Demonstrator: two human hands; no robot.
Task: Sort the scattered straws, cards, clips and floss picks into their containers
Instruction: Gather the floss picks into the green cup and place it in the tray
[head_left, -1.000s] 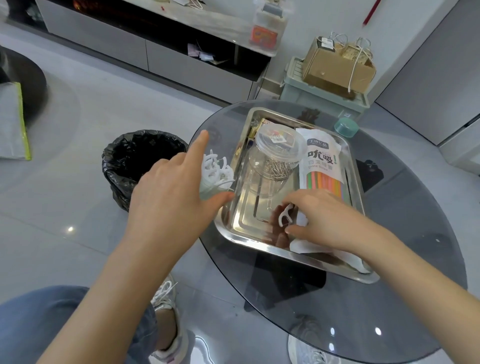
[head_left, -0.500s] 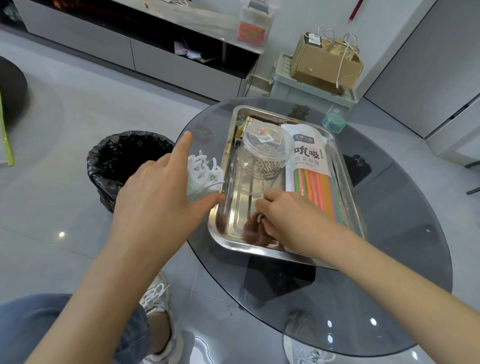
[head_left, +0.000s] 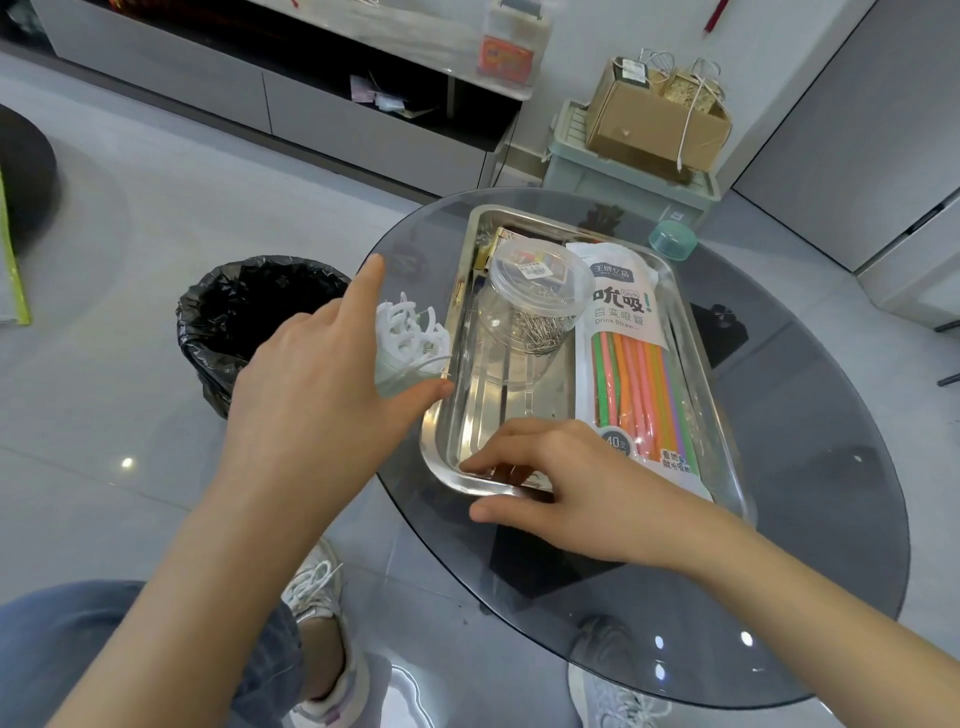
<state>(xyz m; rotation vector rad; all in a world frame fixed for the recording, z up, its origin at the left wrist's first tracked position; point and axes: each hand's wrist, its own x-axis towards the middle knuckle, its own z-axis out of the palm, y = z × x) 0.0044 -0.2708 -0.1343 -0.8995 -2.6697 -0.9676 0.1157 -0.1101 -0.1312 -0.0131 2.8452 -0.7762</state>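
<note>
Head view: the left hand (head_left: 322, 410) was off the steel tray (head_left: 493, 400) at its 9 o'clock side. Its thumb and hidden fingers gripped a clear container (head_left: 397, 371) of white floss picks (head_left: 410, 332), and its forefinger pointed toward 12, as it had a second before. The right hand (head_left: 576, 483) had slid from the tray's near middle to its 7 o'clock corner. Its bent fingertips (head_left: 470, 465) rested on the tray floor and its thumb lay outside the rim. The floss pick it had pinched earlier no longer showed, so whether it held anything could not be told. In the tray, the clip jar (head_left: 524, 317) sat toward 11 o'clock and the straw bag (head_left: 628, 364) lay along the 3 o'clock side, both unmoved.
</note>
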